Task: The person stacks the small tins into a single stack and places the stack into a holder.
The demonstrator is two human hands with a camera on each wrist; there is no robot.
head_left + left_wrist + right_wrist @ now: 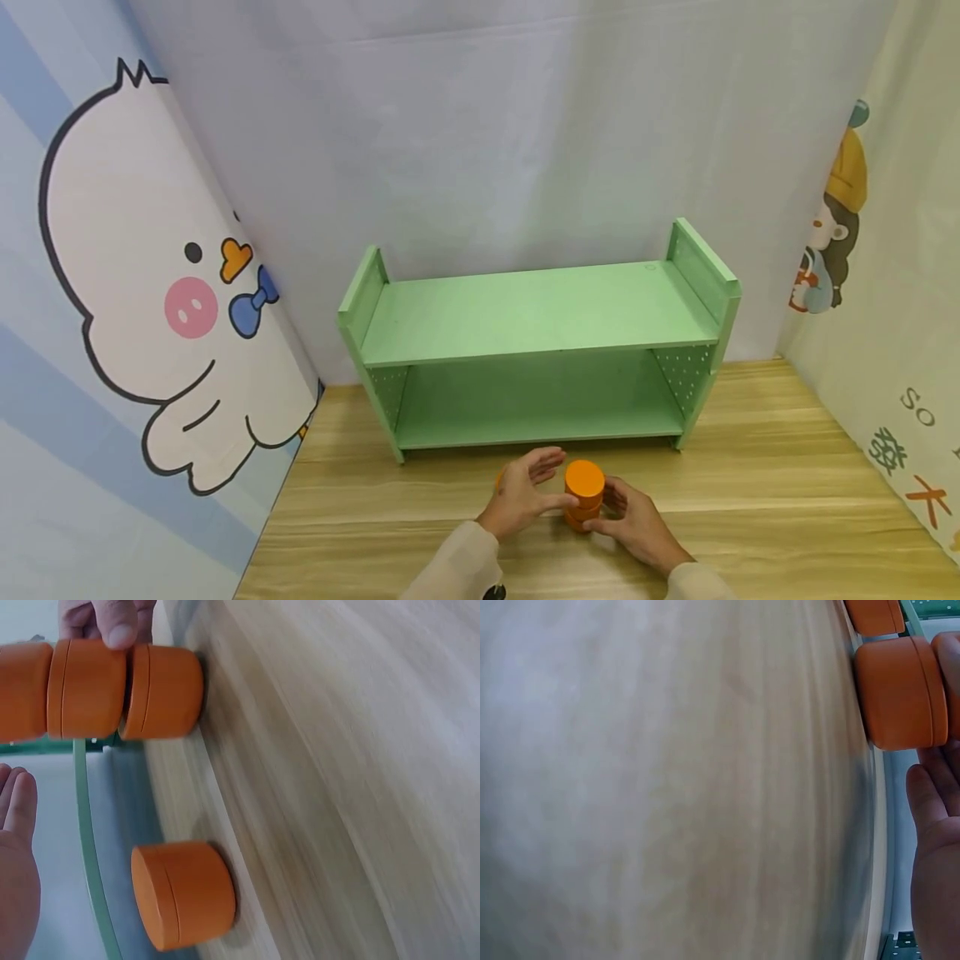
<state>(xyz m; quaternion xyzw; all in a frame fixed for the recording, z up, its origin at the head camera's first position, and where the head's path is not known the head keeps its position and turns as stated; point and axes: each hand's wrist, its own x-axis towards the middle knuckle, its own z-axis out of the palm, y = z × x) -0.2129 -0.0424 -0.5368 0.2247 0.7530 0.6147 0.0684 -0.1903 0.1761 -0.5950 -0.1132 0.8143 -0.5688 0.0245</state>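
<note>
Three round orange jars with lid seams stand in a stack (584, 482) on the wooden table, in front of the shelf. The left wrist view shows them sideways, the middle jar (88, 690) between the bottom jar (166, 691) and the top jar (21, 693). My right hand (636, 523) holds the stack from the right, its thumb on the middle jar and its fingers behind. At the stack's left side is my left hand (521, 497), fingers spread and thumb overlapping the top jar in the head view. Another orange jar (187, 896) sits apart on the table, mostly hidden behind my left hand in the head view.
A green two-tier shelf (536, 312) stands on the table (360, 533) just beyond the hands. Behind it hangs a pale curtain (480, 150). Printed cloth panels border the left and right sides.
</note>
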